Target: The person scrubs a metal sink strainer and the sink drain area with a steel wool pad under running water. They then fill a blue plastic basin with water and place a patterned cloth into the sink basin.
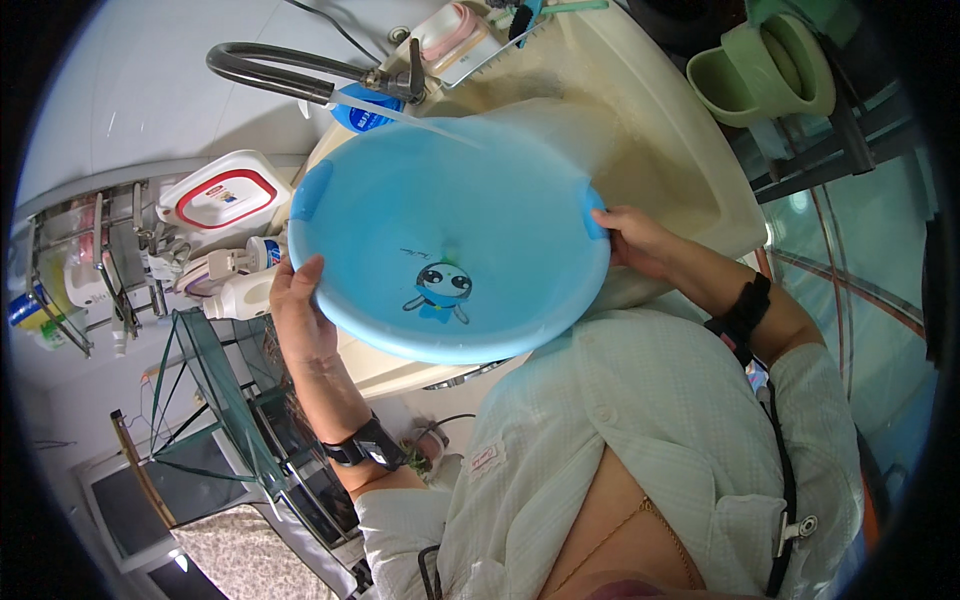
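Observation:
A light-blue plastic basin (450, 225) with a cartoon figure on its bottom is held tilted over the edge of a cream sink (720, 187). My left hand (304, 311) grips the rim at the left, thumb on top. At the opposite side my right hand (637, 240) holds the rim by the darker blue grip, its thumb over the edge. Water runs from the curved metal faucet (285, 71) towards the basin's far part. Some water or spray shows beyond the far rim, inside the sink. How much water the basin holds, I cannot tell.
Behind the basin stand a blue bottle (367, 109) and a soap box (454, 37) on a wire rack. At the left are a white-and-red folding basin (225, 191), white bottles (244, 296) and a metal rack (97, 262). A green plastic holder (761, 71) hangs at the upper right.

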The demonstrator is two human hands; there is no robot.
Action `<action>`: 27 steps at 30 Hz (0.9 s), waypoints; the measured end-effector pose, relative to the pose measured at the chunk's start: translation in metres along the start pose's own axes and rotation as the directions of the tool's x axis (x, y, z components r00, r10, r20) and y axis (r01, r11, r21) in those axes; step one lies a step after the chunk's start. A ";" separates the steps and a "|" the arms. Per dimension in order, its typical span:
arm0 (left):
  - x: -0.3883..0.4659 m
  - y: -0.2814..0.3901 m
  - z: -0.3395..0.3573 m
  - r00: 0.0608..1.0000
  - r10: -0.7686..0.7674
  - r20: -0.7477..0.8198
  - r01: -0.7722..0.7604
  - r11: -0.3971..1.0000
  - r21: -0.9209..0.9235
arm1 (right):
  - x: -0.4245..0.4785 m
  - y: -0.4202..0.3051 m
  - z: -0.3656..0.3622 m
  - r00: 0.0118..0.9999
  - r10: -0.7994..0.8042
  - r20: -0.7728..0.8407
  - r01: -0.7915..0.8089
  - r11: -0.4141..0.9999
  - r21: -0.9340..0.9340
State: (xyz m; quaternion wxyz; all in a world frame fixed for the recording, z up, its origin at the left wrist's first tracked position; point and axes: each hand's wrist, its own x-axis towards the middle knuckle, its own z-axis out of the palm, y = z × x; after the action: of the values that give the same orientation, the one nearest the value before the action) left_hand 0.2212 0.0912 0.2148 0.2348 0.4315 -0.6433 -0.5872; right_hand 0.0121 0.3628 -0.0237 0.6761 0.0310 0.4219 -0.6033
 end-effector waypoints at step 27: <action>-0.038 0.111 0.033 0.909 0.271 0.317 -0.198 0.949 -0.245 | 0.044 -0.015 0.031 0.963 0.199 0.183 -0.242 0.937 0.254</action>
State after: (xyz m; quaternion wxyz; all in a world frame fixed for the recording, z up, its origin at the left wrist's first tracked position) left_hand 0.1830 0.1341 0.3223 0.2307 0.2137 -0.6571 -0.6851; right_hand 0.0127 0.3072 -0.0236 0.7593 0.1245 0.2745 -0.5768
